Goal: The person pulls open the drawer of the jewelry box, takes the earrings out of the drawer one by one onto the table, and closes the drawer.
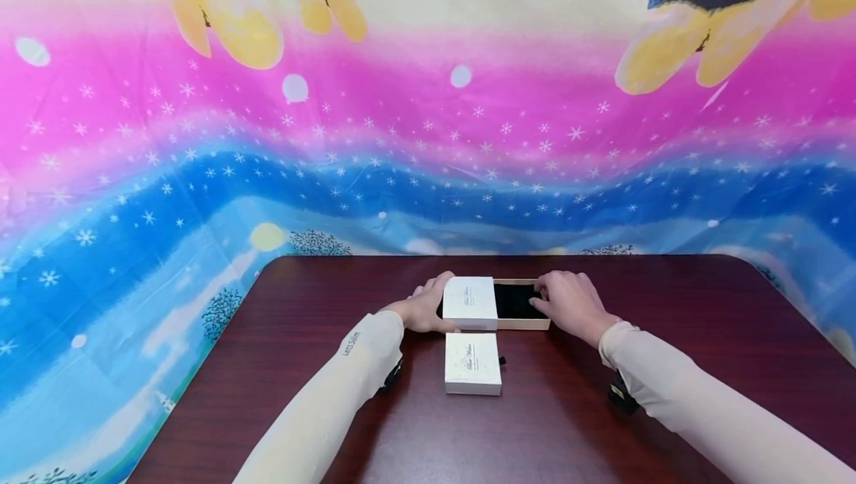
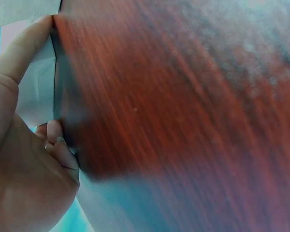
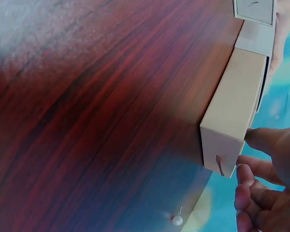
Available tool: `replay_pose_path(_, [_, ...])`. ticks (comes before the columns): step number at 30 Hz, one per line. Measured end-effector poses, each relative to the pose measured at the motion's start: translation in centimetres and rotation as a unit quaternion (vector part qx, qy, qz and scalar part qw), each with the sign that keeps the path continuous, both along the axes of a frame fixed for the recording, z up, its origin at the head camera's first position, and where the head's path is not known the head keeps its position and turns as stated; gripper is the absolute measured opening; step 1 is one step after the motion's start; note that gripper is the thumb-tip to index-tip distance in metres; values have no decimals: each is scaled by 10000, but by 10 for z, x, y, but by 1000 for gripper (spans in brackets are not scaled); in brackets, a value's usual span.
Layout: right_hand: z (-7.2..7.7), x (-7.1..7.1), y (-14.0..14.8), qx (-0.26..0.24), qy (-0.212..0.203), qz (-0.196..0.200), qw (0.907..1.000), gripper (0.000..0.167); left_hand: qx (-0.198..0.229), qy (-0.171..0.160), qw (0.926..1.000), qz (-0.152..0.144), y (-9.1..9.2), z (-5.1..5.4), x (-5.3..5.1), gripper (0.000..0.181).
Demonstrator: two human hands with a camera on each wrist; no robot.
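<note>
Toward the back of the table lies a white sliding gift box with printed lettering, its sleeve [image 1: 469, 301] on the left. Out of the sleeve's right side sticks a pale drawer [image 3: 234, 96] with a black lining [image 1: 513, 301]. My left hand [image 1: 428, 307] grips the sleeve's left end, thumb along the near side and fingers toward the far side. At the drawer's right end my right hand [image 1: 571, 304] pinches the rim with thumb and fingers. A small brown pull loop [image 3: 220, 165] shows on that end wall.
Just in front of the sleeve sits a second, closed white box [image 1: 472, 363] with a black tab [image 1: 502, 360] on its right side. Both stand on a dark reddish wooden table [image 1: 301, 410]. A colourful printed cloth [image 1: 428, 134] hangs behind the table's far edge.
</note>
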State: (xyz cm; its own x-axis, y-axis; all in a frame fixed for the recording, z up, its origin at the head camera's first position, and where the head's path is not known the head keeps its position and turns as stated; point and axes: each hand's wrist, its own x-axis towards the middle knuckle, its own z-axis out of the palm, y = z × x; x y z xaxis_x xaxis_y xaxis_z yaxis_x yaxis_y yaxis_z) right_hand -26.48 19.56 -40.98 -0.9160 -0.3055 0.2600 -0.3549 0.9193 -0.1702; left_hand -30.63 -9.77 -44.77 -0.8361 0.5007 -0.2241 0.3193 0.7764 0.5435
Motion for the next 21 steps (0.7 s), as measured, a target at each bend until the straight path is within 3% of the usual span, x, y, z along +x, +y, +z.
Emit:
replay_pose_path(14, [-5, -5, -2, 149, -126, -44, 9998, 18, -62, -14, 10000, -19, 1, 5, 4, 110])
replay_pose_path(21, [-7, -8, -2, 209, -131, -47, 9997, 12, -4, 0, 10000, 25, 0, -1, -1, 111])
